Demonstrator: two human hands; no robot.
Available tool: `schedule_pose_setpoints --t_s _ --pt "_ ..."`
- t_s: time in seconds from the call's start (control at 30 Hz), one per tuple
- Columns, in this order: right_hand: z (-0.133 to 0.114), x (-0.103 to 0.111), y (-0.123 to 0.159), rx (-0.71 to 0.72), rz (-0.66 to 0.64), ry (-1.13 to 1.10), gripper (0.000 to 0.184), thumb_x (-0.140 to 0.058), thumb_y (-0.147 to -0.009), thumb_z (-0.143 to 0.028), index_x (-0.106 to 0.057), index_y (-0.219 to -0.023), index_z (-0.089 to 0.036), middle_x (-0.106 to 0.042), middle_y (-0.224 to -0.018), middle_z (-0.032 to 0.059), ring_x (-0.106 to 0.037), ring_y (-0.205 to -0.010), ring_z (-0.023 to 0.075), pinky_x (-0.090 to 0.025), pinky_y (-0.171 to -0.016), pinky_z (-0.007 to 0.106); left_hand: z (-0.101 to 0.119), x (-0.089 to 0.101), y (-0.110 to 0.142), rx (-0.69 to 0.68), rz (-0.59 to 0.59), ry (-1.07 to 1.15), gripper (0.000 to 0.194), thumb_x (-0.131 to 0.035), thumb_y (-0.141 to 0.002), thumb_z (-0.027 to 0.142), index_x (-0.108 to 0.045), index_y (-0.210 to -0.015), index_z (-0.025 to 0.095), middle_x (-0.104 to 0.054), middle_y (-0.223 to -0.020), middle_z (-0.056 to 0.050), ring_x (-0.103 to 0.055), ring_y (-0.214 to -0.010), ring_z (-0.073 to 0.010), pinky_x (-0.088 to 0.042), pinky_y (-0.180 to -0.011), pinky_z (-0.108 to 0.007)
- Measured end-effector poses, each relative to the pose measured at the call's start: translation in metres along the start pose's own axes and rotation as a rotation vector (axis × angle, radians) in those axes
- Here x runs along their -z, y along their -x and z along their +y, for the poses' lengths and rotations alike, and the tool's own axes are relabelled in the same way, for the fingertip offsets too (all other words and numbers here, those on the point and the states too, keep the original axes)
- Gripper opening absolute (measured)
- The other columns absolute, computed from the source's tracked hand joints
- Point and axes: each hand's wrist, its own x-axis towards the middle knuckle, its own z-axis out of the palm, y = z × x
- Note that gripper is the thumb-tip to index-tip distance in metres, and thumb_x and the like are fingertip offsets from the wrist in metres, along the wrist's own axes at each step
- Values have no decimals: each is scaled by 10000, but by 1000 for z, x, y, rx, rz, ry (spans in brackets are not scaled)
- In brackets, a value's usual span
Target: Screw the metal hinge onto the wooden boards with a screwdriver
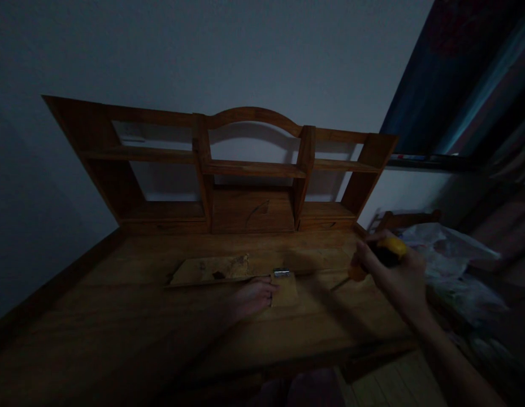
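Note:
In the head view my right hand [400, 277] is wrapped around the yellow-and-black handle of a screwdriver [389, 250], held above the right side of the desk. Its thin shaft points down and to the left. My left hand [254, 297] rests low on the desk, its fingers closed at the left edge of a small wooden board [286, 293]. A shiny metal hinge [281, 272] sits at that board's far edge, apart from the screwdriver tip. Left of it lies a longer board [209, 269] with a broken end and dark stains.
A wooden shelf unit [254, 168] stands along the back of the desk [130, 316], against the wall. Plastic bags [440, 249] and a wooden chair back [408, 219] are at the right. A dark window [448, 85] is above them. The room is dim.

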Motion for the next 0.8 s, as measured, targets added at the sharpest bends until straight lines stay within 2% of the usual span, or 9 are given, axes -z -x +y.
schedule_pose_setpoints --t_s 0.07,0.1,0.3,0.4,0.53,0.63,0.8 --pt "-5 -17 -12 -103 25 -87 209 -646 -848 -406 -584 -773 -222 -621 -594 -21 -499 -406 116 -397 -384 248 -3 2 0 -11 -20 10 187 -682 -780 106 -681 -967 117 -702 -1055 -140 -651 -1074 -259 -454 -992 -371" --pt "-8 -25 -16 -111 23 -112 226 -649 -848 -420 -585 -777 -216 -630 -614 -13 -504 -416 114 -391 -380 241 -4 2 0 -21 -30 15 175 -675 -791 111 -683 -966 120 -698 -1066 -140 -644 -1085 -260 -451 -994 -370" --pt "-18 -71 -13 -40 -85 -173 242 -670 -831 -436 -578 -822 -213 -653 -716 9 -578 -529 123 -432 -437 224 -5 -3 2 -46 -45 26 159 -643 -826 118 -682 -980 135 -687 -1102 -134 -611 -1136 -265 -419 -1023 -375" --pt "-17 -88 -7 13 -105 -169 235 -685 -819 -423 -577 -830 -215 -650 -735 6 -594 -560 124 -443 -459 222 -3 -6 4 -46 -45 35 142 -636 -829 112 -681 -962 134 -687 -1083 -135 -613 -1129 -268 -423 -1008 -373" --pt "-18 -96 -5 86 -93 -124 216 -696 -809 -406 -584 -820 -222 -646 -718 -7 -613 -595 129 -470 -520 235 -3 -9 4 -43 -3 78 51 -664 -799 91 -661 -838 124 -694 -1019 -138 -629 -1094 -272 -424 -1004 -376" --pt "-19 -97 -5 110 -104 -119 209 -698 -807 -397 -579 -810 -226 -648 -710 -12 -617 -610 132 -488 -570 251 -3 -9 3 -35 33 95 60 -676 -785 83 -639 -779 131 -699 -980 -129 -633 -1089 -266 -417 -1014 -375" --pt "-19 -98 -3 90 -137 -131 206 -688 -814 -405 -575 -813 -232 -654 -705 -6 -614 -600 139 -487 -542 254 -3 -9 4 -47 -5 84 100 -658 -813 102 -668 -909 126 -699 -1015 -136 -623 -1122 -274 -414 -1020 -383"
